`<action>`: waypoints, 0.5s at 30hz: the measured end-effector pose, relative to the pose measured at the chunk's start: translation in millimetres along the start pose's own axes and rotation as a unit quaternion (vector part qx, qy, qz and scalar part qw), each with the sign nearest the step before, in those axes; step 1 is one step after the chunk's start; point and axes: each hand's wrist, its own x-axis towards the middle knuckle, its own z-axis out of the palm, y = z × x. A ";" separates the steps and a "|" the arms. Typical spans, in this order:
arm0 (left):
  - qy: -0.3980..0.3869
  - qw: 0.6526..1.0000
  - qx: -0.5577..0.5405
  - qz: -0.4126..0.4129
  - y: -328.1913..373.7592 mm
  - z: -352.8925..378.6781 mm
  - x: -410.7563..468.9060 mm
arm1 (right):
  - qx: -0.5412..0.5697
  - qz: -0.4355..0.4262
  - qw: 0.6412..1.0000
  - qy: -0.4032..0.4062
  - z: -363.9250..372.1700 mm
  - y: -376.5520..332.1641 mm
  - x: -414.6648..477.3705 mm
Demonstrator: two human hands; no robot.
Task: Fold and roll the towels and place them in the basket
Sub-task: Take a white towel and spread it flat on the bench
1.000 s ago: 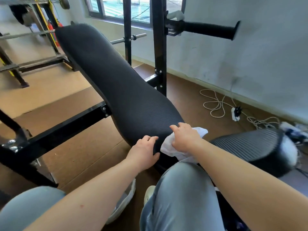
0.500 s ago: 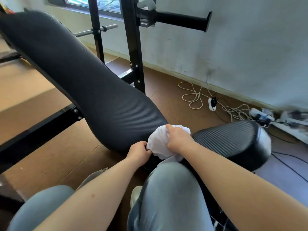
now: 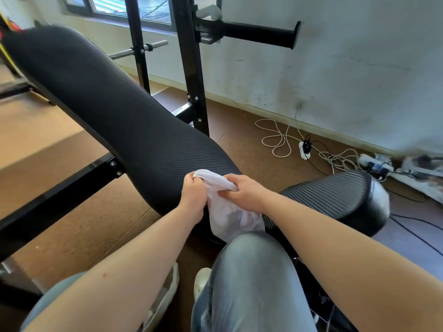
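Note:
A white towel (image 3: 227,212) hangs bunched between my two hands, just above my right knee and in front of the near end of the black bench pad (image 3: 115,111). My left hand (image 3: 193,194) grips the towel's upper left corner with curled fingers. My right hand (image 3: 244,191) holds its top edge a little to the right. The towel's lower part droops toward my knee. No basket is in view.
A black seat pad (image 3: 335,200) lies to the right of my hands. The bench's black steel frame (image 3: 191,68) and a padded bar (image 3: 259,35) stand behind. White cables and power strips (image 3: 311,149) lie on the brown floor by the wall.
My left hand left the bench pad's edge and took hold of the towel. Both hands have lifted the bunched towel and drawn it open, so more of it now hangs down.

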 end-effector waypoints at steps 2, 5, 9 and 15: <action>0.010 0.998 0.052 0.028 8.5 -5.6 -0.5 | 0.031 0.003 0.999 -0.033 -3.6 -8.4 -3.1; 0.005 0.989 0.142 0.052 13.9 -17.6 -1.4 | 0.099 0.031 0.994 -0.033 -12.3 -10.3 -8.0; -0.049 0.980 0.191 -0.034 6.4 -25.3 -6.2 | -0.040 0.062 0.997 0.030 -20.8 1.9 -5.8; -0.196 0.891 0.402 -0.073 -11.6 -13.7 -26.4 | -0.165 0.085 0.951 0.246 -25.0 2.3 -3.0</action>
